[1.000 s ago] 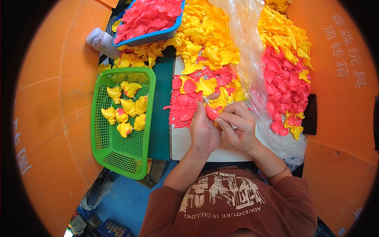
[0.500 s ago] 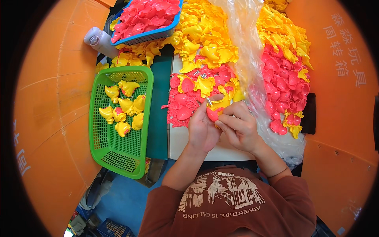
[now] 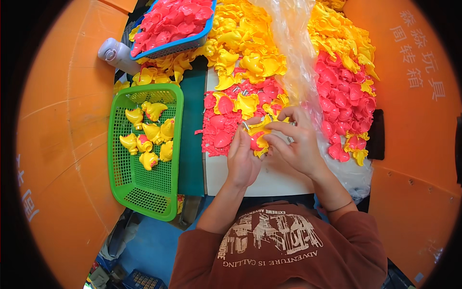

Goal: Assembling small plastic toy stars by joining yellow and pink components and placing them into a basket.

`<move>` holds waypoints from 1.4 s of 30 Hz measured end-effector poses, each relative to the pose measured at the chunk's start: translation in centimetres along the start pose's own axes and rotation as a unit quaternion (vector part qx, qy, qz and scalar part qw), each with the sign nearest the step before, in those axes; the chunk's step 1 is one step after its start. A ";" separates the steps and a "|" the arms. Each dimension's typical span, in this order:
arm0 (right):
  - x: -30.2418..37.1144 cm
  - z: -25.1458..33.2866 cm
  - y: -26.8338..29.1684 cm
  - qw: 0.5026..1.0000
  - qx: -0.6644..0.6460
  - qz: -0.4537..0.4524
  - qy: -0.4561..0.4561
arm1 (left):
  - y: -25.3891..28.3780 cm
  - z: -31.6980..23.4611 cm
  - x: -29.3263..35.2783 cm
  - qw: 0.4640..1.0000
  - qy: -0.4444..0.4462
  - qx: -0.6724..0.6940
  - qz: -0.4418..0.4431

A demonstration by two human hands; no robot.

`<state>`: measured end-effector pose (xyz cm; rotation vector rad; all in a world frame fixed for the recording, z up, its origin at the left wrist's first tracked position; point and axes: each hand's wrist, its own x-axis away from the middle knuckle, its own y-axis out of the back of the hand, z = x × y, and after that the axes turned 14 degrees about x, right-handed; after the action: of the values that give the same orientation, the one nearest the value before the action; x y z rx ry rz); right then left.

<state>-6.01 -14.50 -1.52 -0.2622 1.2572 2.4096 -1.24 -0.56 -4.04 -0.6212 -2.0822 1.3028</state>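
Note:
Over the near edge of the white work surface, my left hand (image 3: 243,164) is closed round a yellow plastic toy shell with a red piece (image 3: 257,140) set in it. A short silvery metal pin (image 3: 246,126) sticks up at the shell's far-left side. My right hand (image 3: 303,147) is at the shell's right side, thumb and forefinger bent close to it. A small silvery metal piece (image 3: 290,139) shows among its curled fingers; others may be hidden. Just beyond lie loose yellow shells (image 3: 247,105) and red shells (image 3: 222,139).
At left, a green basket (image 3: 176,144) holds several yellow bird-shaped toys (image 3: 151,131). A blue basket (image 3: 173,46) of red shells and a white bottle (image 3: 118,55) stand behind it. Clear plastic sheeting (image 3: 294,53) separates the heaps. Orange panels (image 3: 62,130) rise on both sides.
My right hand has drawn slightly up and right, its fingers opening from a tight pinch on the shell. Silvery metal now shows among them. My left hand still holds the shell.

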 end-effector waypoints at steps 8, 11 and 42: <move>-0.1 1.1 -0.5 0.997 0.059 0.056 -0.019 | 1.0 0.9 0.3 0.975 -0.076 -0.207 0.003; -0.1 0.8 -0.6 0.999 0.028 -0.022 -0.004 | 0.5 0.6 0.2 0.984 -0.086 -0.153 -0.012; -1.1 -0.7 0.8 0.989 -0.046 -0.015 0.139 | -0.2 -1.1 0.8 0.998 0.058 -0.031 -0.009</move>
<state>-5.35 -15.83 -0.94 -0.6598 1.2454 2.4720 -1.07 0.56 -3.32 -0.6860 -2.0355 1.1679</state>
